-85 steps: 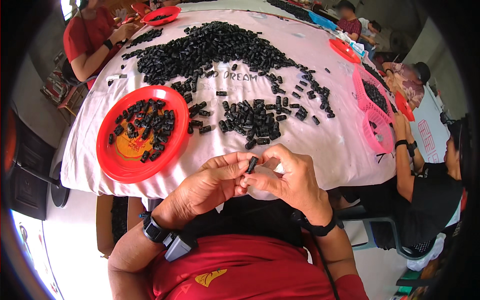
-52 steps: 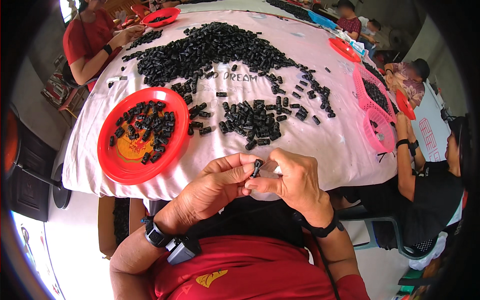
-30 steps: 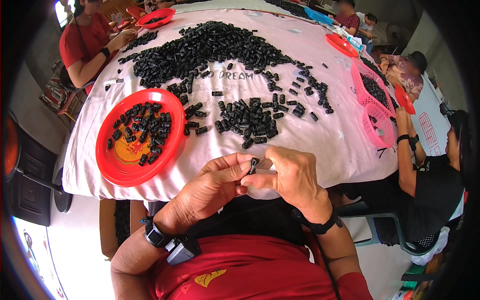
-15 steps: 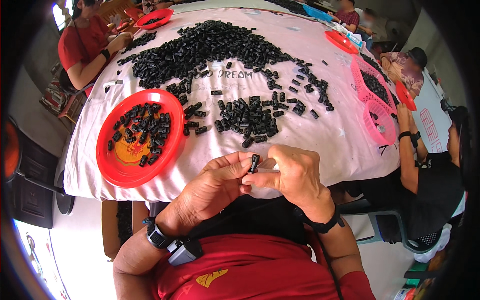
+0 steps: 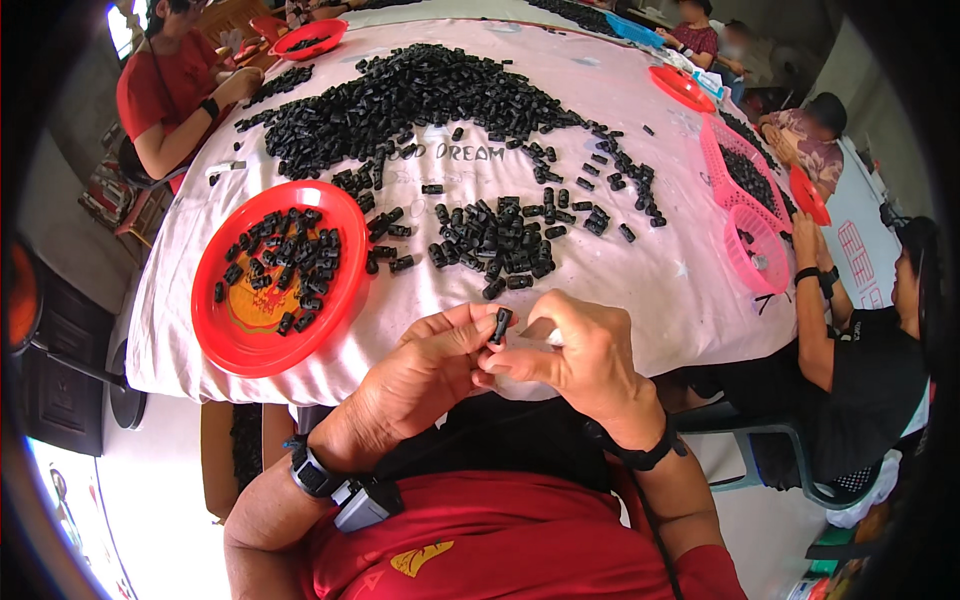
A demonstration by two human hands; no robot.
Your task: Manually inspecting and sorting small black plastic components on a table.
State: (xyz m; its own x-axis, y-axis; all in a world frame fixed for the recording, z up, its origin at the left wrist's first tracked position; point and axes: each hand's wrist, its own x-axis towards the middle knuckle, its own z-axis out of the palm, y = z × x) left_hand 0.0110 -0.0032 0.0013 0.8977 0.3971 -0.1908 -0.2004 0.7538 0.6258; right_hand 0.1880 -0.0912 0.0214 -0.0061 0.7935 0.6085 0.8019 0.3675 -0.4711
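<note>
Between the thumb and fingers of my left hand (image 5: pixel 420 375) is a small black plastic part (image 5: pixel 501 325), held upright above the table's near edge. Close on its right, my right hand (image 5: pixel 592 350) is closed in a pinch, its thumb by the part's lower end. Something small and whitish (image 5: pixel 553 338) shows in that grip; the fingers cover most of it. A loose heap of like black parts (image 5: pixel 497 238) lies just beyond my hands. To the left, a red plate (image 5: pixel 222 338) carries several more of them.
A large pile of black parts (image 5: pixel 410 105) covers the far middle of the pink tablecloth (image 5: pixel 640 320). Pink baskets (image 5: pixel 757 250) stand at the right edge. One person (image 5: pixel 165 100) sits at the left; another (image 5: pixel 870 350) sits at the right. More people work farther back.
My right hand has shifted slightly left and its fingers have curled differently around the whitish thing. The black part in my left hand has tilted and moved a little left.
</note>
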